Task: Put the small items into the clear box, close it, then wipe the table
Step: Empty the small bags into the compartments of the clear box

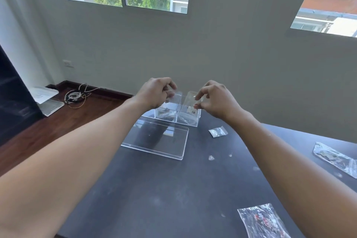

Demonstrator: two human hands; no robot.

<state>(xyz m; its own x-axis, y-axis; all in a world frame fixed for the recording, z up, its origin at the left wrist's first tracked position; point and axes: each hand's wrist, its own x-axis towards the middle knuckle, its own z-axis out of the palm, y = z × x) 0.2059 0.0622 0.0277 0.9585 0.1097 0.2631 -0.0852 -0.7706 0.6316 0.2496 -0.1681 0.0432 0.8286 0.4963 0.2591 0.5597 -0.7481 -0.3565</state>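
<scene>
Nearest, a bagged item (263, 222) waits by the table's (154, 189) near edge. Left hand (154, 92) and right hand (214, 98) each pinch a packet over the clear box (177, 116) at the far edge — a careless drop could miss its compartments.

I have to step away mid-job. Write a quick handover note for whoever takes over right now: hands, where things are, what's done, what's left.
Left hand: pinches a small clear packet over the clear box.
Right hand: pinches a labelled clear packet over the box's right side.
The box stands open at the table's far edge; its lid lies flat in front of it.
Still on the table: a small bag, a bag at the right edge, a bag near the front.
Left: drop both packets in, box the three bags, put the lid on, wipe the smudged table.
</scene>
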